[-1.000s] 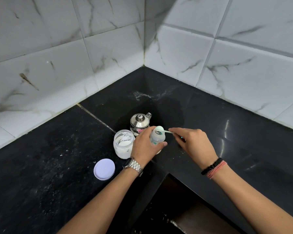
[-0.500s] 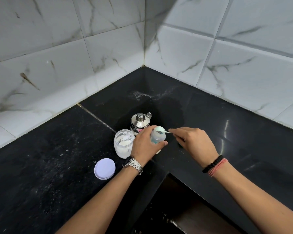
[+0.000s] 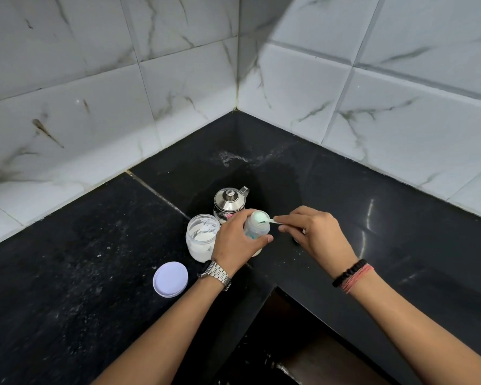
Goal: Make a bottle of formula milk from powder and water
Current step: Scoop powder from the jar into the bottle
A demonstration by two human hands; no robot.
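Observation:
A clear baby bottle [image 3: 257,227] stands upright on the black counter [image 3: 95,259], its mouth uncovered. My left hand [image 3: 238,241] grips its body. My right hand [image 3: 315,234] pinches the handle of a small white spoon [image 3: 272,221], whose bowl sits at the bottle's mouth. Just left of my left hand is an open jar of white powder [image 3: 202,236]. A lidded steel pot [image 3: 229,202] stands behind the bottle and jar.
The jar's pale lid [image 3: 170,279] lies flat on the counter at the front left. Tiled walls [image 3: 345,107] meet in a corner behind. The counter's inner edge drops to a dark gap [image 3: 289,343] between my forearms. Powder specks dust the counter.
The spoon's bowl has stayed at the bottle's mouth with only slight shifts of my right hand. My left hand keeps its hold on the bottle.

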